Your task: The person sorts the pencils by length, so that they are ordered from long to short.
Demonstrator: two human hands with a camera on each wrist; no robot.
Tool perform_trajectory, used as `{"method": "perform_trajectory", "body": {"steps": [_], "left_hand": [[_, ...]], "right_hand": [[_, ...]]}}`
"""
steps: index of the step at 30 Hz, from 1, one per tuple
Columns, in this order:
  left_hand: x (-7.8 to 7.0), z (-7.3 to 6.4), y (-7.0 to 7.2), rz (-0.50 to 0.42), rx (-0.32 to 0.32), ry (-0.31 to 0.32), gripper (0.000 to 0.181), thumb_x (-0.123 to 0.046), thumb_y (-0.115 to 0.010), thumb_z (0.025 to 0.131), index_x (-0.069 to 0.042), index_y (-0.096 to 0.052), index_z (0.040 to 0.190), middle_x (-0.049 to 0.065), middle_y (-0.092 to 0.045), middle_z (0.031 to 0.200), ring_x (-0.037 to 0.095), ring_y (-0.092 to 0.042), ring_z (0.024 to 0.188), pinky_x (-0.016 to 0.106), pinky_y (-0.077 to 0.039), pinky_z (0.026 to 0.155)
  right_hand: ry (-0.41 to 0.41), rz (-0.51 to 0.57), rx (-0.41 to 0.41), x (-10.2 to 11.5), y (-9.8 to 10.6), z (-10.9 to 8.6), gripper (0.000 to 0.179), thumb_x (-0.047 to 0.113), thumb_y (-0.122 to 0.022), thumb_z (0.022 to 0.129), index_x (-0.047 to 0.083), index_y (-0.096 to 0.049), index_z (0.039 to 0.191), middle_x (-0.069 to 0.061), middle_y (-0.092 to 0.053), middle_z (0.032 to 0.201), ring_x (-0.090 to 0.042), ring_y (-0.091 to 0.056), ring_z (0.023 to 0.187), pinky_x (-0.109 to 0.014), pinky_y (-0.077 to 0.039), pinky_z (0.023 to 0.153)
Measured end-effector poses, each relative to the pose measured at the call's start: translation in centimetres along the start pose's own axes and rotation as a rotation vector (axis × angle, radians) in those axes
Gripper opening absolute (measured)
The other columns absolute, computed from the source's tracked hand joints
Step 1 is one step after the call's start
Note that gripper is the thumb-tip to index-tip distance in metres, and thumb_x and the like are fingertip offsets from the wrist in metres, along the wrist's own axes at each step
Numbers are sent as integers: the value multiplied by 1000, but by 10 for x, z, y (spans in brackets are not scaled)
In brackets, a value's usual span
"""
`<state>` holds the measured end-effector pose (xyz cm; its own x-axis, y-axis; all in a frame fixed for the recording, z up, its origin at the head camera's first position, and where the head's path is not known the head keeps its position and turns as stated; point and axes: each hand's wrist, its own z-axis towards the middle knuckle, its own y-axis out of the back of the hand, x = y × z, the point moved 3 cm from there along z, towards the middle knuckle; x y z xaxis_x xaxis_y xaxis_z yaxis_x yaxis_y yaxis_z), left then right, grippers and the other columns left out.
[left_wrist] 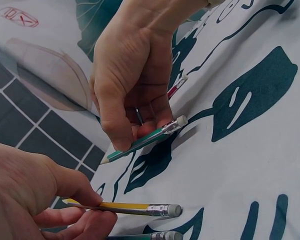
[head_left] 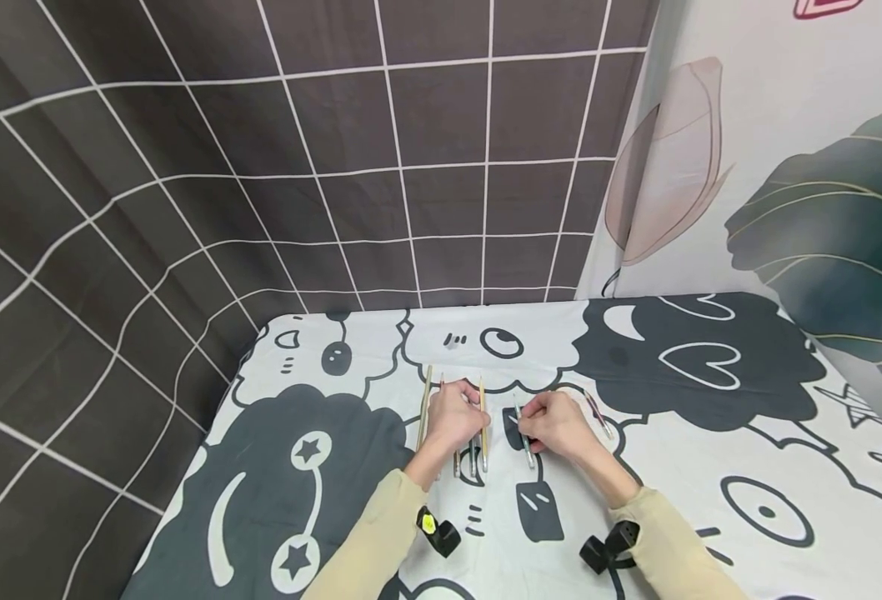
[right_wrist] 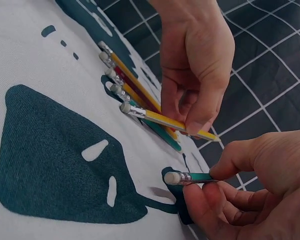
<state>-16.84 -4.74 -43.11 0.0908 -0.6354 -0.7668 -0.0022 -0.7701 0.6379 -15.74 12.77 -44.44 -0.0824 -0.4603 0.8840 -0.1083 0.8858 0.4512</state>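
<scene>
My left hand (head_left: 456, 414) pinches a yellow pencil (left_wrist: 125, 206) between thumb and fingers, its eraser end toward me. To its right, my right hand (head_left: 558, 425) pinches a green pencil (left_wrist: 149, 138), whose eraser (right_wrist: 173, 178) also points back toward me. Beside and partly under the left hand, several more pencils lie side by side in a row on the cloth, among them another green pencil (right_wrist: 162, 135) and a red pencil (right_wrist: 116, 78). The left hand hides part of that row in the head view.
A separate red pencil (head_left: 598, 414) lies slanted on the cloth just right of the right hand. The patterned black-and-white cloth (head_left: 486, 533) covers the whole surface. A dark grid curtain (head_left: 441, 200) stands behind it, and a leaf-print curtain (head_left: 711, 208) at the right.
</scene>
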Motion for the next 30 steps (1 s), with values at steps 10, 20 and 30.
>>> {"method": "perform_trajectory", "body": {"steps": [10, 20, 30], "left_hand": [[2, -2, -1, -24, -15, -5, 19, 4, -73, 65, -8, -67, 79, -4, -59, 61, 11, -54, 56, 26, -43, 54], [4, 0, -3, 15, -23, 2, 18, 3, -74, 66, -9, -67, 78, -4, -62, 64, 11, -55, 58, 27, -44, 56], [4, 0, -3, 19, -14, -37, 17, 2, -75, 65, -6, -68, 78, -4, -62, 64, 12, -56, 60, 29, -47, 59]], "right_hand": [[3, -11, -1, -2, -2, 0, 7, -5, -63, 76, -3, -62, 83, -4, -63, 66, -19, -63, 48, -30, -55, 49], [-4, -30, 1, -3, -3, 2, 8, -4, -63, 76, -3, -62, 84, -4, -63, 67, -19, -64, 48, -30, -55, 49], [-15, -26, -5, -3, -4, 2, 7, -4, -63, 76, -3, -63, 82, -6, -62, 68, -18, -64, 48, -30, -55, 49]]}}
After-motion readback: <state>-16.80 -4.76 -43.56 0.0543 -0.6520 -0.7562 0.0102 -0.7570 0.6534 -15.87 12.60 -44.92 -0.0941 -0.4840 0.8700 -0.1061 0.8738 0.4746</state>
